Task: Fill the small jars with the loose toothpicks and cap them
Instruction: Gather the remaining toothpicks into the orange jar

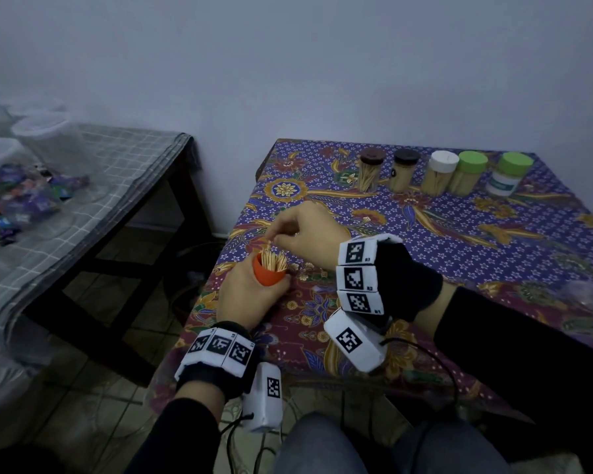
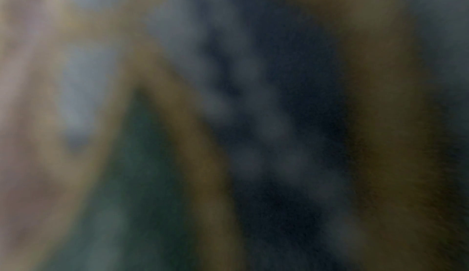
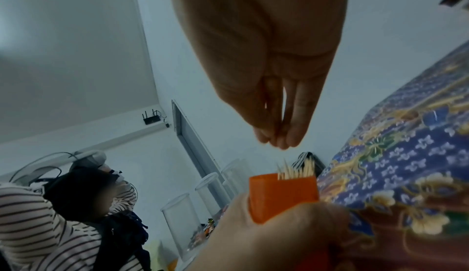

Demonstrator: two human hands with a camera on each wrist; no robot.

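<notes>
An orange jar [image 1: 269,273] [image 3: 283,195] stands open, packed with upright toothpicks [image 1: 273,261] [image 3: 296,170]. My left hand [image 1: 247,292] [image 3: 279,235] grips it from below near the left edge of the patterned table [image 1: 425,234]. My right hand [image 1: 278,239] [image 3: 276,141] hovers just above the jar's mouth, its fingertips bunched in a pinch. A thin pale tip shows at those fingertips in the head view, apparently a toothpick. The left wrist view is only blur.
Several capped jars line the table's far edge: brown lid [image 1: 370,174], black lid [image 1: 404,171], white lid [image 1: 440,172] and two green lids [image 1: 469,172]. A grey-checked table [image 1: 117,172] with clear containers stands left. A person in stripes [image 3: 50,225] sits beyond.
</notes>
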